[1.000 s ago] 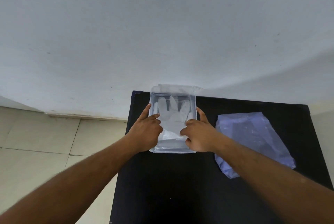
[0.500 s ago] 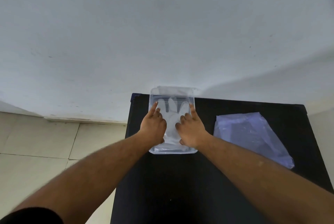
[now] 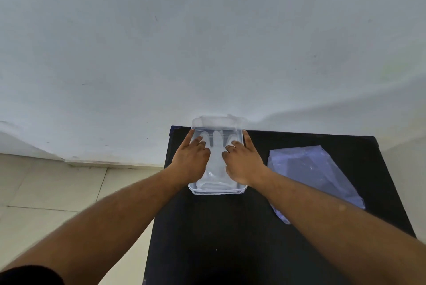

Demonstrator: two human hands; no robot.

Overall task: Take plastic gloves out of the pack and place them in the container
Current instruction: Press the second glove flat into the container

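Item: clear container point(image 3: 216, 191), far left part of black desk point(image 3: 207, 238), against the wall. Contents: plastic gloves point(image 3: 215, 160), flat, fingers pointing far, long axis near-to-far. Left hand point(image 3: 191, 161) and right hand point(image 3: 244, 162): both unclenched, palms down, fingertips pressing the gloves from either side, grasping nothing. Gloves lie directly beneath and between the hands, equally near each. Pack point(image 3: 313, 178): limp bluish bag, right of the container, apart from it; the right hand is nearer.

Black table point(image 3: 207, 238): container point(image 3: 216, 191), pack point(image 3: 311, 176).
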